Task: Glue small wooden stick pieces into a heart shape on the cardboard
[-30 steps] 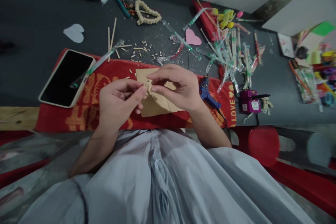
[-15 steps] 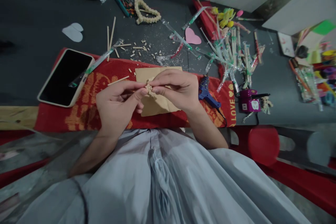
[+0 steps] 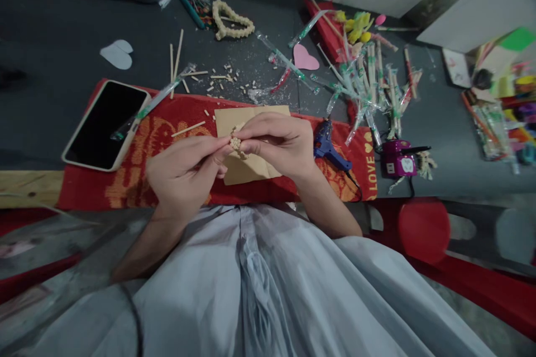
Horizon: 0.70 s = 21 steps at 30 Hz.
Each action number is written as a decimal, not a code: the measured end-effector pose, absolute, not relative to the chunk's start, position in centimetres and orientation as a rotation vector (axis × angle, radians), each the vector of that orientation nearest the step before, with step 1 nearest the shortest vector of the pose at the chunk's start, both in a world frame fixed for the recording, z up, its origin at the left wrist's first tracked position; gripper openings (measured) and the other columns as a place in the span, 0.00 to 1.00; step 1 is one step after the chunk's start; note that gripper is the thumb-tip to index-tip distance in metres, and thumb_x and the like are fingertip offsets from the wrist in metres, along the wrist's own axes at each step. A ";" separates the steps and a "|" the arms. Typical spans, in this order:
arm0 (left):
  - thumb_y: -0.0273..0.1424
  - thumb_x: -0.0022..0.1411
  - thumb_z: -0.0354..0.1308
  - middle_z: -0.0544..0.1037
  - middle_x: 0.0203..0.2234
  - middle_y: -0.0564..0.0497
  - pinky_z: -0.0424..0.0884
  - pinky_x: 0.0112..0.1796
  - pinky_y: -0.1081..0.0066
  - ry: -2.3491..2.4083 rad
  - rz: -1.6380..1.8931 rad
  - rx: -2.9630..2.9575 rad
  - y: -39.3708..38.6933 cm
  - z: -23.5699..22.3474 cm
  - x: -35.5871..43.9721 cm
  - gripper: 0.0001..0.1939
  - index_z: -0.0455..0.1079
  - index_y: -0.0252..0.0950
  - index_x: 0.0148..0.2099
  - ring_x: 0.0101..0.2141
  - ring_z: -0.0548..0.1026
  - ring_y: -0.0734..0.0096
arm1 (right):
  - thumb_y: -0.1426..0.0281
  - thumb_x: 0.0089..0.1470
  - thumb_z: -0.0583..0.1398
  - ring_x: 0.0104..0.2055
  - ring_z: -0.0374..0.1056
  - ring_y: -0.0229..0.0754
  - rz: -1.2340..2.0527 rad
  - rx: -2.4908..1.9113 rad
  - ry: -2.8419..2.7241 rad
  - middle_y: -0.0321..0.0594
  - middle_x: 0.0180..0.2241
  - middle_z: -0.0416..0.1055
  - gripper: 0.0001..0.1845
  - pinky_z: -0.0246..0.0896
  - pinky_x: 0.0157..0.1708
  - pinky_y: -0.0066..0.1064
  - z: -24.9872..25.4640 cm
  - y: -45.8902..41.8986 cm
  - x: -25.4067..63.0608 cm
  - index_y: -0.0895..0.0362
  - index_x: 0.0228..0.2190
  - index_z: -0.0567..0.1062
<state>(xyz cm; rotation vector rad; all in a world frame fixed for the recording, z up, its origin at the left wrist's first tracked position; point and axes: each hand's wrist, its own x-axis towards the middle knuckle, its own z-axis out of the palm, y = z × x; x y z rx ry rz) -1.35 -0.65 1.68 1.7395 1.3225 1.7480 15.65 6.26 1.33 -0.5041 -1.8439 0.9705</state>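
Note:
Between my fingertips is a small pale beige piece (image 3: 235, 144) with a knobbly surface, made up of short stick bits. My left hand (image 3: 188, 170) pinches its left side between thumb and forefinger. From the right, my right hand (image 3: 280, 142) grips it with thumb and fingers, hiding part of it. Below lies a creased tan sheet of paper (image 3: 234, 174) on a red patterned towel (image 3: 138, 178). A blue glue gun (image 3: 329, 148) rests just right of my right hand. One thin wooden stick (image 3: 188, 129) lies above my left hand.
A phone (image 3: 106, 125) lies at the left, with a plastic wrapper (image 3: 161, 97) across its edge. Stick bits (image 3: 228, 75) scatter beyond the paper. Farther back sit a beige heart frame (image 3: 230, 21), a pink paper heart (image 3: 305, 57) and wrapped sticks (image 3: 371, 78). A purple box (image 3: 397, 159) stands right.
My fingers have turned the knobbly piece so a rounder end faces up. My left hand has shifted slightly left and down, uncovering the thin stick on the towel.

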 end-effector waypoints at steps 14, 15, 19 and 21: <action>0.27 0.60 0.67 0.81 0.22 0.57 0.76 0.28 0.74 1.368 1.568 1.808 -1.5 1.0 -1.4 0.06 0.82 0.44 0.38 0.22 0.78 0.75 | 0.62 0.56 0.68 0.34 0.78 0.35 0.945 -0.579 -1.836 0.37 0.30 0.82 0.09 0.72 0.36 0.25 1.1 5.0 16.2 0.55 0.33 0.84; 0.28 0.61 0.67 0.81 0.22 0.57 0.76 0.27 0.75 1.365 1.561 1.796 -1.6 0.8 -1.3 0.05 0.82 0.44 0.38 0.21 0.78 0.76 | 0.63 0.56 0.68 0.33 0.77 0.35 0.944 -0.574 -1.822 0.37 0.30 0.82 0.08 0.72 0.36 0.25 0.9 4.8 16.3 0.55 0.33 0.84; 0.29 0.61 0.66 0.82 0.25 0.55 0.72 0.21 0.79 1.358 1.501 1.686 -2.2 -0.2 -0.7 0.03 0.82 0.41 0.37 0.17 0.75 0.79 | 0.66 0.56 0.68 0.34 0.78 0.35 0.954 -0.619 -1.796 0.38 0.31 0.83 0.06 0.72 0.37 0.25 -0.1 3.5 17.2 0.55 0.35 0.84; 0.29 0.60 0.66 0.83 0.27 0.54 0.70 0.19 0.81 1.365 1.453 1.595 -2.5 -0.6 -0.3 0.03 0.82 0.39 0.37 0.16 0.74 0.80 | 0.67 0.56 0.68 0.35 0.78 0.35 0.969 -0.656 -1.785 0.39 0.32 0.83 0.06 0.72 0.37 0.24 -0.5 2.7 17.6 0.55 0.36 0.84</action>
